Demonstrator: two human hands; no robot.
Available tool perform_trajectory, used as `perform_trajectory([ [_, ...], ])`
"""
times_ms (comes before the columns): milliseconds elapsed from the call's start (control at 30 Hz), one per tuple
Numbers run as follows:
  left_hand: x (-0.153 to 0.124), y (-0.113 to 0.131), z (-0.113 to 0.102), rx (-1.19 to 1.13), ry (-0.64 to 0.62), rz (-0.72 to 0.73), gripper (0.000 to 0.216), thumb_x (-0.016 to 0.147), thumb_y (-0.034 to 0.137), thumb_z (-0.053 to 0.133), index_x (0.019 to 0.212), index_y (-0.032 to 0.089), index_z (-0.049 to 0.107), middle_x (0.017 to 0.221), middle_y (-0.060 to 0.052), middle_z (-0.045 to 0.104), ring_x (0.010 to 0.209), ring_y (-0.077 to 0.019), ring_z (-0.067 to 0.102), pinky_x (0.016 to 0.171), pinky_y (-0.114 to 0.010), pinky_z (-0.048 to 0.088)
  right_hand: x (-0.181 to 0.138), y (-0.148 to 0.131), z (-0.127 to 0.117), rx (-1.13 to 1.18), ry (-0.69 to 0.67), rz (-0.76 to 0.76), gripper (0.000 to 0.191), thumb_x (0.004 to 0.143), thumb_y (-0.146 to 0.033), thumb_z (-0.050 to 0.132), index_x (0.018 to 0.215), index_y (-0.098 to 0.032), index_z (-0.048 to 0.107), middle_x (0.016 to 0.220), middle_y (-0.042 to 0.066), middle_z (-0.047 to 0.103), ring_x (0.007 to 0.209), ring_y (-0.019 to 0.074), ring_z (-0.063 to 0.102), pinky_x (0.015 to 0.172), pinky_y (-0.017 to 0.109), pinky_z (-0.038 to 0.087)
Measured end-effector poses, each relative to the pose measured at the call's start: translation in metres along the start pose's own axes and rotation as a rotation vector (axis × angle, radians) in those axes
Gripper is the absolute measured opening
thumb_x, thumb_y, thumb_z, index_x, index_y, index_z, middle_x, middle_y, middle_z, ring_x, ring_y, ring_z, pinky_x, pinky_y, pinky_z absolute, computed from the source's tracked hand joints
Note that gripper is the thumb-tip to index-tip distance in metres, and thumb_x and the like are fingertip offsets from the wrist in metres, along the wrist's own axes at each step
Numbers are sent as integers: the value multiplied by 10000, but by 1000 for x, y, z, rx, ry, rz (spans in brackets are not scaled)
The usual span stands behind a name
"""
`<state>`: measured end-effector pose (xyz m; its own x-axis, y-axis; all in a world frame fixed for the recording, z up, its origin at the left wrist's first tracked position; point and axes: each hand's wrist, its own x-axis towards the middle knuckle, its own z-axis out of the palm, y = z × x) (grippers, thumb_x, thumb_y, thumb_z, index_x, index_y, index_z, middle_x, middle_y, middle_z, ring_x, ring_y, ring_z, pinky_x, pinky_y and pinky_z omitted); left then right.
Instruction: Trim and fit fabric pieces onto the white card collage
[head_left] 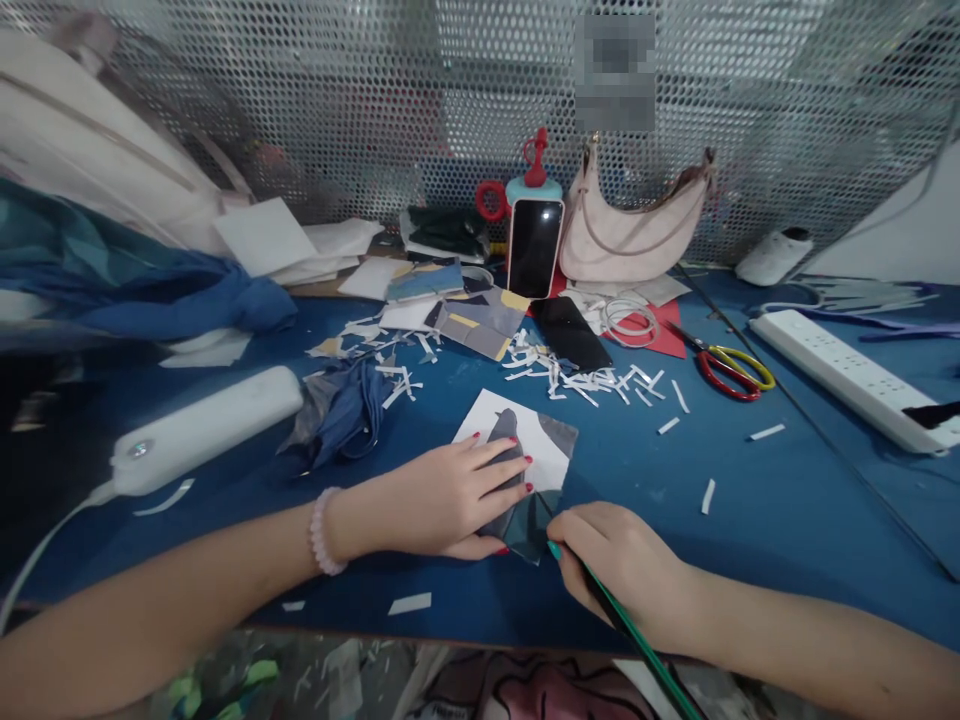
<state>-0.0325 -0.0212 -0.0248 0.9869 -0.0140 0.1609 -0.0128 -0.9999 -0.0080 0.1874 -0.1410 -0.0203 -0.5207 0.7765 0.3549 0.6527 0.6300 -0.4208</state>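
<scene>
My left hand (480,490) lies flat with its fingers spread on a small card (546,460), pressing it to the blue table. The card is white with dark grey patches and a grey bird shape (507,424), partly hidden under my fingers. My right hand (626,560) is closed around a long, slim green-and-black tool (637,638), held like a pen. Its thin dark tip reaches the card's lower right part, close to my left fingertips. Whether it is a brush, a knife or tweezers does not show clearly.
Strips of white paper (585,383) litter the blue table (645,470). Behind stand a phone (535,248) and a pink handbag (637,240). Red-and-yellow scissors (727,372) and a power strip (855,375) lie right; a white corded device (210,430) and dark blue cloth (341,410) lie left.
</scene>
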Motion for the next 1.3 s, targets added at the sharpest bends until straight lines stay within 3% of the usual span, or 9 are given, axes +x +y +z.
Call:
perform_trajectory([
  [167,2,2,-1,-1,-7,-3,492,967,456,585,1289,90,649,1313,-211,664,1292,-386,562,1000,-521,535,0,-1,0,136,-213,75,304,691,33,413,805,-247,375,572,-71,494,514,119,417,560,224,343],
  [500,3,2,-2,3,6,-3,492,961,457,600,1282,89,655,1286,-191,686,1280,-371,581,1020,-494,539,3,-7,-7,97,-310,116,440,561,58,426,741,-281,212,540,-95,486,524,112,414,571,215,330],
  [600,2,1,-2,-7,-13,-12,503,961,457,599,1305,93,643,1306,-206,670,1294,-371,569,1021,-499,537,-1,-5,-5,39,-300,83,388,631,53,436,728,-277,257,542,-87,483,519,116,418,565,220,331],
  [767,1,-2,0,-3,17,29,496,963,452,595,1298,89,644,1285,-208,681,1296,-370,570,1012,-495,543,-7,-1,-4,-112,-77,-66,256,795,-4,387,731,-252,385,589,-38,495,508,139,371,516,266,275],
  [867,1,-3,1,21,40,50,487,981,465,566,1270,85,661,1253,-199,700,1280,-363,583,997,-481,552,-7,1,-2,-112,-36,-81,267,833,4,361,734,-238,415,597,-35,493,514,135,371,524,264,283],
  [1033,2,-3,0,52,76,67,475,995,469,546,1224,72,674,1213,-176,724,1227,-360,622,951,-465,572,-7,3,3,-115,-12,-74,271,806,24,371,729,-228,436,606,-28,494,535,135,398,535,263,281],
  [1200,1,-2,0,56,52,57,470,1009,470,513,1247,95,666,1227,-173,717,1246,-343,609,967,-452,565,-6,2,0,-8,-167,-10,340,607,76,418,729,-240,385,584,-69,493,542,117,397,572,223,322],
  [1300,1,-1,0,55,48,55,474,1007,464,513,1246,83,664,1236,-179,712,1240,-355,610,962,-468,566,-4,2,-1,58,-184,3,371,559,79,411,744,-241,380,576,-84,497,539,112,391,579,213,332],
])
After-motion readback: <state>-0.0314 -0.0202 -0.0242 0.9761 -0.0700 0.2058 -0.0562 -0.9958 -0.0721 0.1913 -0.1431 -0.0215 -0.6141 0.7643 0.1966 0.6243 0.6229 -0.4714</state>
